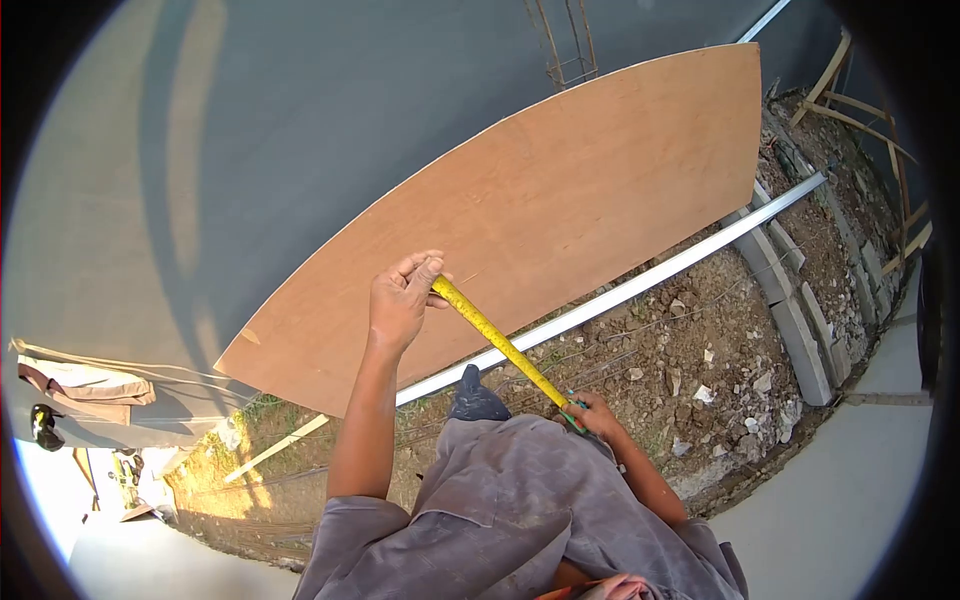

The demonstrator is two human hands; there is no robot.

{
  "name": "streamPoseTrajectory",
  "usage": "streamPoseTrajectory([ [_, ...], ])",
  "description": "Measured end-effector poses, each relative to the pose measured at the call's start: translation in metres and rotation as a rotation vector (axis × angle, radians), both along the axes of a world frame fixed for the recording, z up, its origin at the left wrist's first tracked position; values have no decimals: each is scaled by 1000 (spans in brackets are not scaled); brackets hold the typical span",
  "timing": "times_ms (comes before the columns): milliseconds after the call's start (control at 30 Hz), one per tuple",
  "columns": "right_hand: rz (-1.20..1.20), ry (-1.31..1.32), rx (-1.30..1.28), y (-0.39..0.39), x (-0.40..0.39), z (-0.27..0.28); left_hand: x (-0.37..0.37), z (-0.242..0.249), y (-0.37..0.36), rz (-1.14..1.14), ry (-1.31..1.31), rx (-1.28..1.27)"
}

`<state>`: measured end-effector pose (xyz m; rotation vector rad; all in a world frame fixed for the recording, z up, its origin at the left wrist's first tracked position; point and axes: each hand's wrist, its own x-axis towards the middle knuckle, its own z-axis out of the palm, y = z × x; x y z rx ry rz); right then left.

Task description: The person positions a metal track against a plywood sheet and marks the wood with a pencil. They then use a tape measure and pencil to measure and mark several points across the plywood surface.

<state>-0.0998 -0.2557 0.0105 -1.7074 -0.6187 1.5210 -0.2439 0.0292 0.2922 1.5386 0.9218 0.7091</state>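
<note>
A yellow tape measure (500, 342) is stretched on a slant between my two hands. My left hand (407, 290), raised in front of the plywood sheet (560, 190), pinches the upper end of the blade. Lower and to the right, near my body, my right hand (596, 415) is closed around the tape's case, of which only a bit of green shows. The brown sheet leans on the grey wall behind my left hand. Beneath the blade, a long silvery metal bar (640, 283) runs along the sheet's lower edge.
Rough soil with stones (690, 360) lies underfoot. Concrete blocks (795, 335) and wooden battens (860, 105) are at the right. Thin rebar (572, 70) stands by the grey wall (330, 90). Cloth (95, 383) hangs on the left, above a wooden strip (275, 448).
</note>
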Motion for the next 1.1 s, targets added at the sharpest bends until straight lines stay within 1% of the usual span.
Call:
streamPoseTrajectory([
  [67, 114, -151, -65, 3, -6, 17, -21, -28, -12, 77, 1, -86],
  [100, 98, -122, -143, 6, -9, 30, -31, -38, -17, 95, -17, -89],
  [133, 123, -143, -143, 7, -10, 28, -43, -46, -21, 134, -31, -122],
  [200, 71, -127, -131, 7, -21, 18, -69, -56, -26, 225, -59, -149],
  [233, 58, -176, -65, 10, -25, 20, -83, -60, -29, 256, -114, -172],
  [267, 113, -183, -55, 17, -29, 26, -101, -65, -32, 290, -168, -194],
  [333, 153, -211, -120, 27, -43, 43, -145, -75, -34, 372, -197, -193],
  [367, 192, -265, -133, 34, -54, 53, -170, -77, -38, 394, -218, -231],
  [400, 233, -270, -133, 40, -64, 47, -195, -80, -42, 409, -240, -272],
  [433, 271, -333, -109, 44, -72, 35, -222, -81, -47, 450, -211, -268],
  [467, 306, -395, -89, 48, -89, 42, -250, -84, -53, 481, -216, -281],
  [533, 379, -432, -121, 62, -121, 50, -307, -96, -67, 560, -165, -268],
  [600, 458, -566, 52, 64, -155, 43, -355, -99, -85, 649, -122, -299],
  [633, 481, -564, 35, 71, -178, 53, -380, -101, -90, 711, -116, -277],
  [700, 538, -462, -26, 87, -220, 81, -427, -102, -98, 807, -116, -249],
  [733, 543, -464, -18, 89, -235, 67, -446, -95, -96, 814, -118, -242],
  [767, 508, -457, 47, 90, -250, 42, -462, -82, -95, 835, -120, -197],
  [800, 468, -449, 114, 93, -263, 29, -477, -68, -91, 852, -122, -148],
  [833, 481, -355, -24, 106, -287, 68, -491, -53, -82, 849, -124, -136],
  [867, 474, -355, -12, 114, -300, 59, -503, -36, -70, 842, -91, -62],
  [900, 488, -453, 120, 120, -313, 41, -511, -21, -59, 835, -60, 9],
  [933, 503, -551, 247, 125, -323, 32, -517, -7, -47, 833, -63, 13],
  [967, 533, -504, 150, 136, -337, 48, -521, 7, -34, 758, -45, 137],
  [1000, 535, -508, 153, 144, -348, 46, -525, 20, -22, 684, -26, 259],
  [1033, 529, -487, 231, 154, -357, 39, -524, 35, -12, 688, -29, 264],
  [1067, 522, -461, 309, 163, -368, 32, -520, 50, -2, 645, 46, 250],
  [1100, 499, -436, 226, 172, -377, 24, -517, 61, 7, 599, 123, 235],
])
